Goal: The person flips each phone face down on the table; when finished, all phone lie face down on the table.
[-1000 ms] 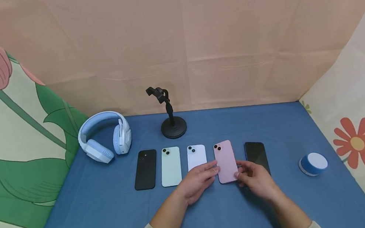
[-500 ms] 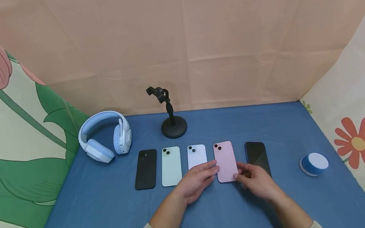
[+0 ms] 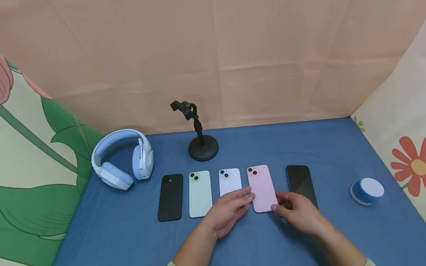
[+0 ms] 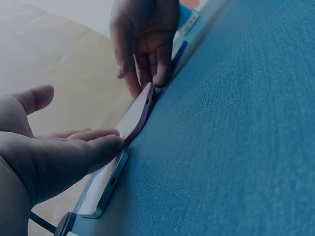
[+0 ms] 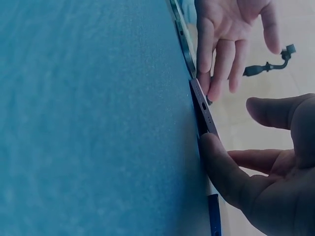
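Note:
Between my two hands is a pink phone (image 3: 262, 188), back up, its camera lenses at the far end. In the right wrist view the phone (image 5: 205, 105) tilts, its right edge raised off the cloth. My left hand (image 3: 232, 212) has straight fingers, their tips right at the phone's left edge. My right hand (image 3: 299, 212) has its fingers at the right edge, one fingertip under the raised side; its thumb stands apart above the phone in both wrist views. A pale lilac phone (image 3: 229, 179) is partly hidden behind my left hand.
A mint green phone (image 3: 200, 195) and a black phone (image 3: 170, 198) continue the row leftward. Another dark glossy phone (image 3: 300, 180) lies beside my right hand. Behind stand blue headphones (image 3: 145, 159) and a black phone stand (image 3: 203, 149). A blue-and-white round tub (image 3: 367, 191) is at right.
The pink phone has shifted slightly left and sits a little lower over the cloth. My right hand has moved a little left with it; my left hand has barely moved.

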The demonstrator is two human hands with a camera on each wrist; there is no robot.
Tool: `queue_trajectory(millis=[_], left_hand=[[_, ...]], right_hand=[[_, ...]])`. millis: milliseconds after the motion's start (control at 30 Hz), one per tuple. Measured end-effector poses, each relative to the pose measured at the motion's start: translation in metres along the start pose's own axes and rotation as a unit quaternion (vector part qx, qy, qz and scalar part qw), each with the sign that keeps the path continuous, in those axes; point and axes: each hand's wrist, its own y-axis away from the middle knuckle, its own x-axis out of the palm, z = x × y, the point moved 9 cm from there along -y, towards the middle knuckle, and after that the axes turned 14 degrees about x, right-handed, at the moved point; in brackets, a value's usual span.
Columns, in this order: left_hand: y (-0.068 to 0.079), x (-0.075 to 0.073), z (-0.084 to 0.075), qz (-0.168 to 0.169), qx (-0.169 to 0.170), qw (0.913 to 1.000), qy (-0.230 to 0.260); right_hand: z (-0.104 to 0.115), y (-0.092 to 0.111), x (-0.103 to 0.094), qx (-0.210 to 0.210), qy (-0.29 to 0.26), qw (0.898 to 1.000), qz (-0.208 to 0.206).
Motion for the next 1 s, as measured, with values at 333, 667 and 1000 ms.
queue_trajectory(millis=[333, 667, 1000], left_hand=[[0.0004, 0.0002, -0.0018, 0.003, 0.004, 0.9999, -0.011], [0.0015, -0.0003, -0.003, 0.001, 0.002, 0.9999, -0.01], [0.0023, 0.0016, -0.0064, 0.006, 0.007, 0.9999, -0.01]], right_hand=[[-0.0008, -0.0003, -0.0019, -0.005, 0.013, 1.0, -0.011], [-0.0004, 0.001, -0.0014, -0.004, 0.011, 1.0, -0.006], [-0.0043, -0.0019, -0.0007, 0.004, -0.009, 1.0, 0.017]])
